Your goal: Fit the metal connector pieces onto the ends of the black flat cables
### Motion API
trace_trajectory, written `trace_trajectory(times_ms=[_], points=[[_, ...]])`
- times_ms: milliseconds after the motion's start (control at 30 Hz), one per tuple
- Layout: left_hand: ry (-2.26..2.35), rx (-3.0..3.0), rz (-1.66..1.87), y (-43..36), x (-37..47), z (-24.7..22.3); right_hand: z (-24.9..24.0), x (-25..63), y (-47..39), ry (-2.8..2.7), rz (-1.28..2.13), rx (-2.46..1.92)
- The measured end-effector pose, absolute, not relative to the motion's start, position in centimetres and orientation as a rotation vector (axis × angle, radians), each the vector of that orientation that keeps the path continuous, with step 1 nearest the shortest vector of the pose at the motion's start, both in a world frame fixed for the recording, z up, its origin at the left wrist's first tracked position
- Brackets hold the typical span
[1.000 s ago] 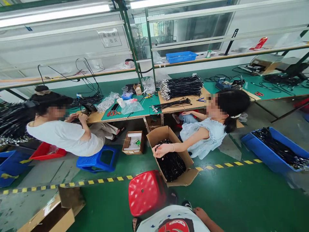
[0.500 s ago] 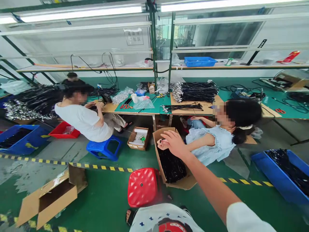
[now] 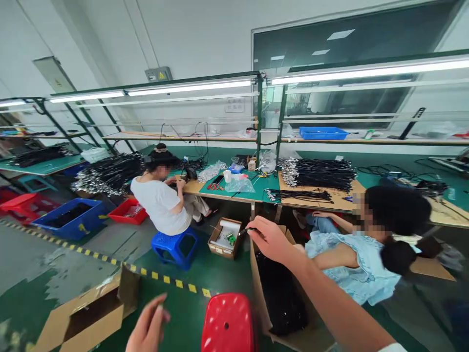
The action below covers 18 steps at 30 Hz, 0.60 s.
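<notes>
My right hand (image 3: 269, 239) is stretched out above a cardboard box (image 3: 258, 288). Its thumb and fingers pinch a small black cable end (image 3: 243, 231) with a light tip; the rest of the cable is hidden. Bundled black cables (image 3: 282, 293) fill the box below. At the bottom left, my left hand (image 3: 148, 325) is raised and somewhat blurred, its fingers apart and nothing clear in them. It is left of a red stool (image 3: 227, 322). A seated co-worker in light blue (image 3: 348, 264) is just right of the box, partly behind my right forearm.
An open cardboard box (image 3: 88, 313) lies on the floor at left. Another co-worker in white (image 3: 157, 200) sits on a blue stool (image 3: 175, 244). A small box (image 3: 223, 252) stands under the workbench (image 3: 252, 194), which bears cable bundles (image 3: 317, 173).
The view has tilted up and swung left. My right hand has drawn away from the co-worker's hand and now shows the cable end. My left hand has come into view.
</notes>
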<state>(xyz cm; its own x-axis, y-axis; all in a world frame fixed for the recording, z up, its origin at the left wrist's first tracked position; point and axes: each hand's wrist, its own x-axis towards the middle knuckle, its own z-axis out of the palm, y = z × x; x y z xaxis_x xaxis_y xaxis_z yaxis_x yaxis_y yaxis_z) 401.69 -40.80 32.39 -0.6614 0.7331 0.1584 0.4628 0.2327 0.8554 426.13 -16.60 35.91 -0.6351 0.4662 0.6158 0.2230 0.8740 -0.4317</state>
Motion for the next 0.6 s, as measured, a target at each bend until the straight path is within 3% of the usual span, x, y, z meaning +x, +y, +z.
trace_trajectory(times_ms=[267,600], points=[[1.398,1.181,1.477,-38.9,405.5,42.3,44.7,422.3,-24.2,-2.389,0.558,-0.054],[0.480,0.582,1.514,-41.8,403.8,42.9,48.0,417.4,-27.4,-2.481,0.535,0.124]])
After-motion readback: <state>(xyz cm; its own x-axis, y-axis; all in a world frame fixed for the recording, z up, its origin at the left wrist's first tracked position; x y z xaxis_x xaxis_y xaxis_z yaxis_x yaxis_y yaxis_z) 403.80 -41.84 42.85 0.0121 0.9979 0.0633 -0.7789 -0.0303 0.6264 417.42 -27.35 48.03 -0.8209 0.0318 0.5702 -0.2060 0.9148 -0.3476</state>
